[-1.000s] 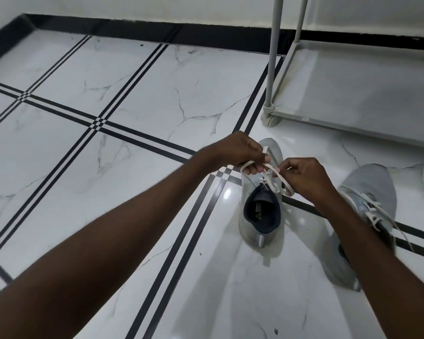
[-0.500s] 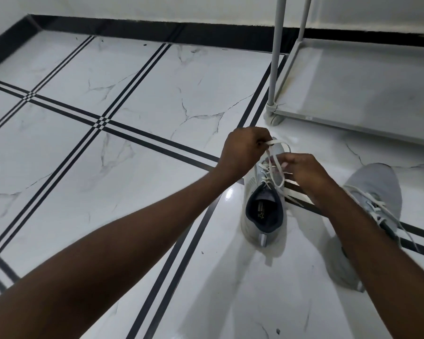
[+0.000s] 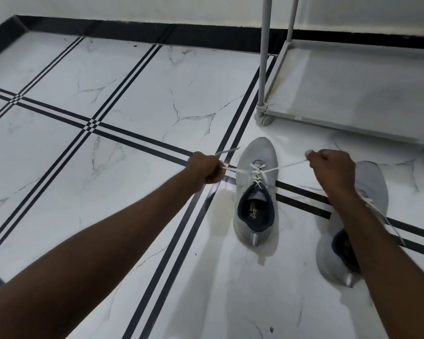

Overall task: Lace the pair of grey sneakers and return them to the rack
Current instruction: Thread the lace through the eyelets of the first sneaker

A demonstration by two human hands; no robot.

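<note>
A grey sneaker (image 3: pixel 256 152) stands on the floor with its toe pointing away from me and its white lace (image 3: pixel 258 170) threaded and crossed over the tongue. My left hand (image 3: pixel 206 171) grips one lace end out to the left of the shoe. My right hand (image 3: pixel 331 171) grips the other end out to the right. Both ends are stretched taut. The second grey sneaker (image 3: pixel 375 184) lies to the right, partly hidden under my right forearm, with loose white lace trailing from it.
The grey rack (image 3: pixel 340 118) stands at the upper right on small wheels, its bottom shelf bare and its two posts rising out of view. White marble floor tiles with black stripes (image 3: pixel 137 143) spread to the left. A dark skirting runs along the wall.
My hands were together over the shoe's tongue working the lace. They have now pulled apart sideways, drawing the two lace ends tight.
</note>
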